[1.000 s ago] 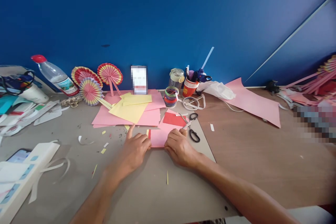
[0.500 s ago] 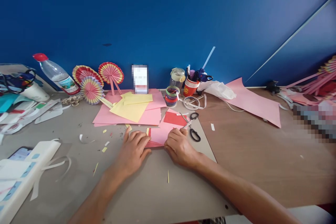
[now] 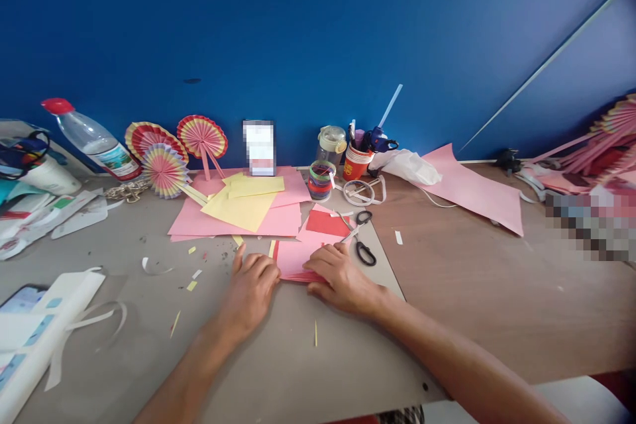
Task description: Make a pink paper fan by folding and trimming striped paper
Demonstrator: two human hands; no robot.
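Between my hands lies a pink paper (image 3: pixel 297 256) with a stack of narrow pleats along its near edge. A strip of red and yellow shows at its left side. My left hand (image 3: pixel 252 283) grips the left end of the pleats with bent fingers, its thumb tucked low. On the right end, my right hand (image 3: pixel 338 277) holds the folded edge, fingers over the top and thumb on the near side. Just beyond it are a red paper piece (image 3: pixel 328 222) on more pink paper and black-handled scissors (image 3: pixel 365 253).
Behind the work lie yellow sheets (image 3: pixel 243 207) on pink sheets (image 3: pixel 181 225). Pleated paper fans (image 3: pixel 203 138), a propped phone (image 3: pixel 259 149), a jar (image 3: pixel 332 144) and a red cup (image 3: pixel 356 164) stand by the blue wall. A tilted bottle (image 3: pixel 94 142) is at left.
My right hand's fingers have stretched leftward over the pleats, its thumb now apart from them. My left thumb has drawn in. The whole view has shifted slightly.
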